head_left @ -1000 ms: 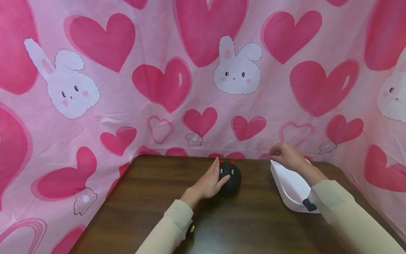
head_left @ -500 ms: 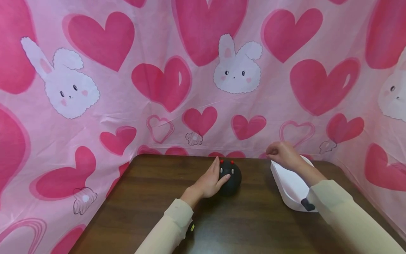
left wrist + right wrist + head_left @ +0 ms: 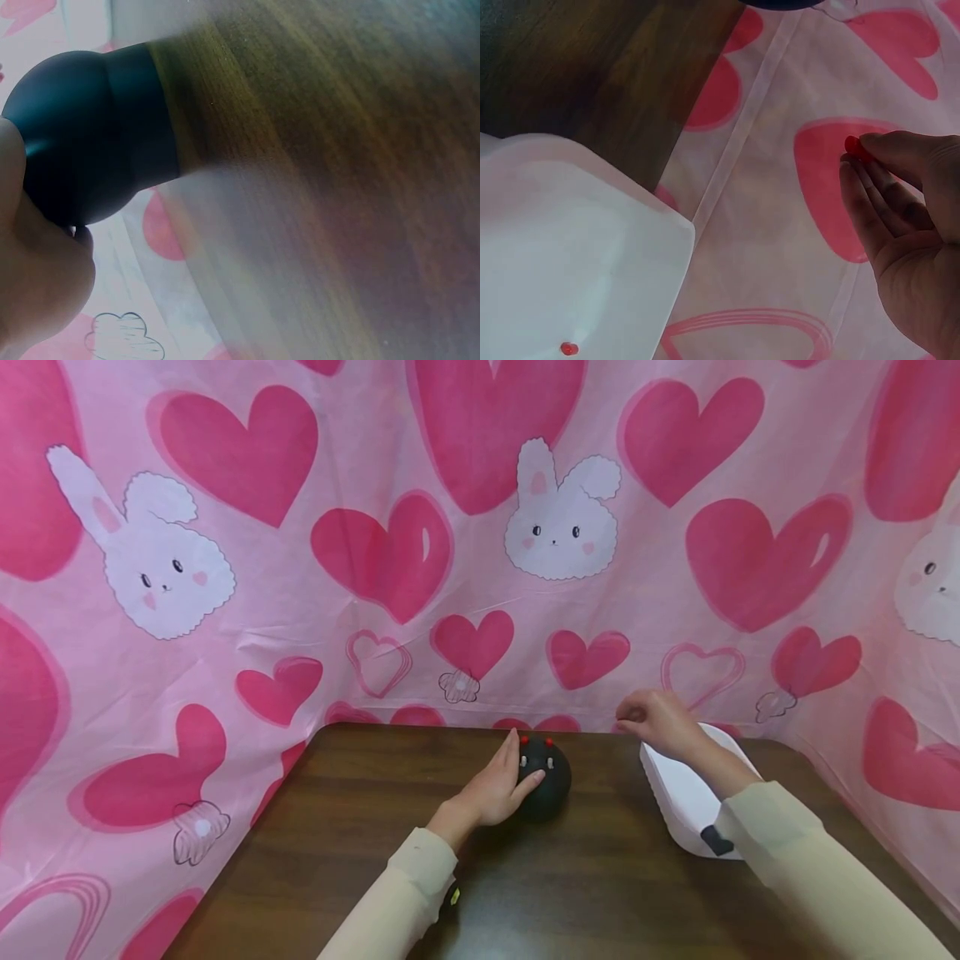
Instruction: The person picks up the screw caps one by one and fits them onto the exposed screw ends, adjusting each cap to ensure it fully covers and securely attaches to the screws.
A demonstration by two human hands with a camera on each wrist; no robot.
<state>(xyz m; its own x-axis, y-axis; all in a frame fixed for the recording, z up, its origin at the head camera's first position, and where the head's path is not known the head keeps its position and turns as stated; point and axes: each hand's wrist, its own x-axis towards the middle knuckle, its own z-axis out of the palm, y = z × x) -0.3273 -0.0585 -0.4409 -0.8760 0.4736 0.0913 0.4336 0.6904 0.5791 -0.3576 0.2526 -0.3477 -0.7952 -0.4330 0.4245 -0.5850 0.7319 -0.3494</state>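
Note:
A rounded black object (image 3: 551,795) stands on the table, with two small red pieces (image 3: 549,742) on top and two whitish ones (image 3: 551,763) below them. My left hand (image 3: 486,792) holds its left side, fingers along the side and thumb across the front. The left wrist view shows its black body (image 3: 82,135) narrowing to a broad base. My right hand (image 3: 663,722) is raised above the tray's far left corner. In the right wrist view, that hand (image 3: 907,210) pinches a small red piece (image 3: 852,147) between thumb and fingertips.
A white tray (image 3: 678,793) stands at the right, partly hidden by the right forearm; a small red piece (image 3: 569,348) lies in it. The brown wooden table (image 3: 360,827) ends at a pink heart-patterned cloth (image 3: 480,577) behind. A dark wrist device (image 3: 716,841) shows beside the right sleeve.
My right hand has moved left from over the tray's far end, toward the black object. The left hand keeps its hold and the black object stays in place.

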